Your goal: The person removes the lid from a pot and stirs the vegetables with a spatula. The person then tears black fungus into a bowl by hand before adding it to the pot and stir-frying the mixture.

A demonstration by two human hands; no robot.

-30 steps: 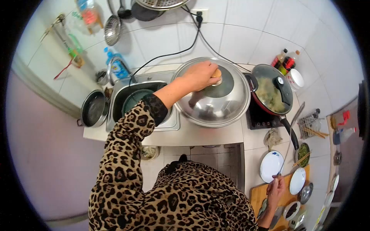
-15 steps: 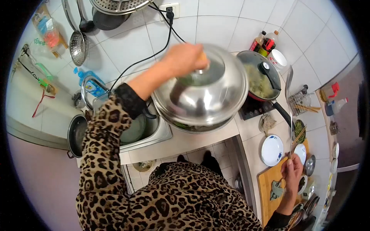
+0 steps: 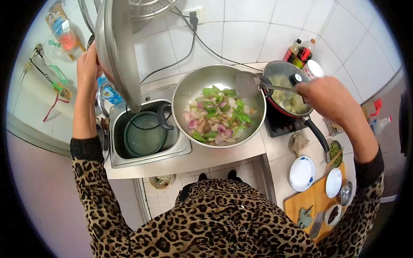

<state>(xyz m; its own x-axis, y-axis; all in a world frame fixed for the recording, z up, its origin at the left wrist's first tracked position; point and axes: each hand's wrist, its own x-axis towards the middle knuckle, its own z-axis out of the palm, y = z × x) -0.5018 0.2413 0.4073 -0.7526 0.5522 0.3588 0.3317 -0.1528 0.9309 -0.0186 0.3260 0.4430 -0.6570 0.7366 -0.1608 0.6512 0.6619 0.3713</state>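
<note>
My left hand (image 3: 88, 69) is closed at the large steel lid (image 3: 117, 51), which is tilted on edge at the upper left, over the sink side. The big wok (image 3: 185, 88) stands uncovered on the counter with chopped green and purple-white vegetables (image 3: 219, 114) inside. My right hand (image 3: 325, 96), slightly blurred, is closed round the handle of a metal spatula (image 3: 249, 84). The spatula's blade is over the right rim of the wok, above the vegetables. Right of the wok, a red pan with a glass lid (image 3: 282, 88) sits on a black cooker (image 3: 286, 124).
A sink (image 3: 172, 150) holding a green basin (image 3: 146, 133) lies left of the wok. On the right are a cloth (image 3: 297, 143), a white plate (image 3: 302, 173), a cutting board (image 3: 297, 204) with a knife (image 3: 317, 223), and bottles (image 3: 305, 51) behind.
The lid has been lifted off the wok and carried up to the left, uncovering the vegetables. My right hand has moved up from the lower right, bringing the spatula to the wok.
</note>
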